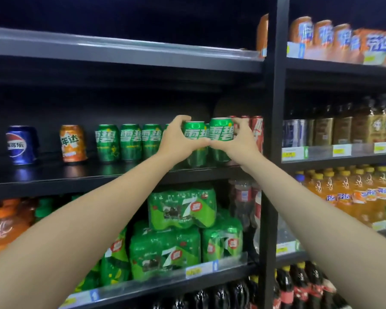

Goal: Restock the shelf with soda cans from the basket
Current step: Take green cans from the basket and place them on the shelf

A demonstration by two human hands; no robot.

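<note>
- Green soda cans (129, 141) already line the middle shelf (98, 175) in the head view; the left hand (176, 139) wraps one green can (195, 139) and the right hand (241, 139) curls round its neighbour (221, 132).
- The shelf's left stretch holds few cans (basket not in view), so restocking seems partway.

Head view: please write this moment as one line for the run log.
left hand grips green can | right hand grips second green can | both upright, on shelf
</note>
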